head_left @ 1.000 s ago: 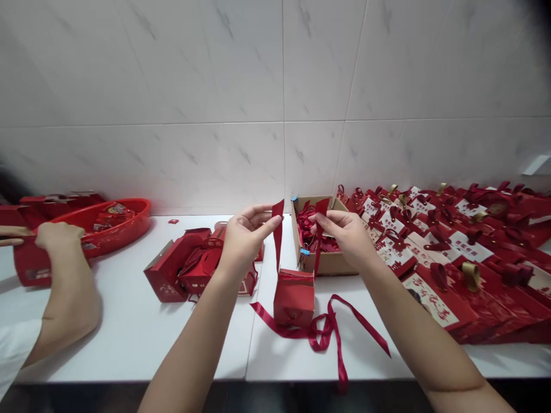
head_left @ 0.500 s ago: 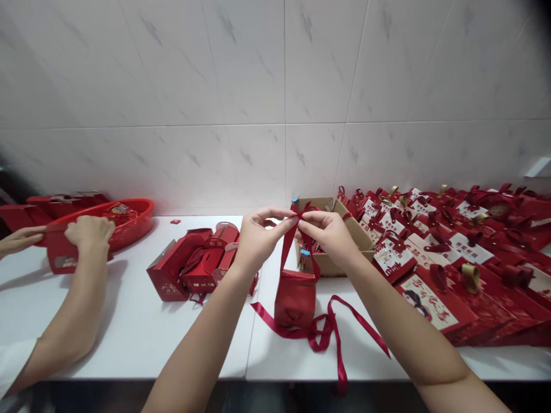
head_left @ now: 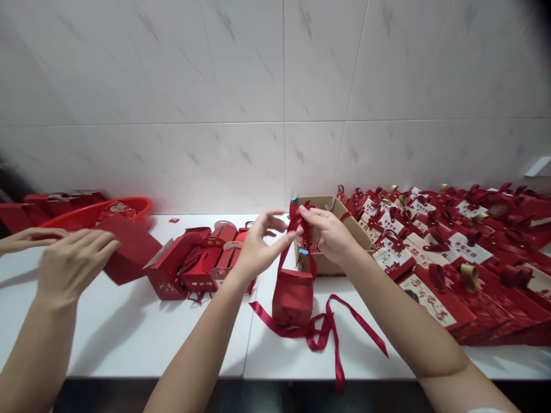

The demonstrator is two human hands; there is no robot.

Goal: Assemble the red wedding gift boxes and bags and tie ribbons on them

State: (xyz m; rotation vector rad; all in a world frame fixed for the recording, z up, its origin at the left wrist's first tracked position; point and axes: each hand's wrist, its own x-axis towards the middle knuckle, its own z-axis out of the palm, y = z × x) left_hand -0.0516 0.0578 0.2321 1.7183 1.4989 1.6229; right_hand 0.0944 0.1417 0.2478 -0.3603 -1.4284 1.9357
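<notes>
A small red gift box (head_left: 293, 298) stands on the white table between my forearms. From its top a dark red ribbon (head_left: 283, 252) runs up to my hands, gathered into loops. My right hand (head_left: 329, 232) pinches those loops between thumb and fingers. Close on the left, my left hand (head_left: 267, 238) has its fingers curved and apart, the thumb reaching to the ribbon by the right fingertips. Whether that thumb presses on the ribbon I cannot tell. A loose length of red ribbon (head_left: 318, 338) lies curled around the front of the box.
Behind my hands sits an open cardboard box (head_left: 359, 232). Many red gift bags (head_left: 434, 298) crowd the right side. Several red boxes (head_left: 198, 275) stand left of centre. Further left, a co-worker's hand (head_left: 71, 261) is by a red carton (head_left: 131, 249), near a red basin (head_left: 77, 215).
My hands have come slightly lower; the left fingers have spread away from the ribbon, while the right still pinches it. The co-worker's red carton has swung right, away from the basin.
</notes>
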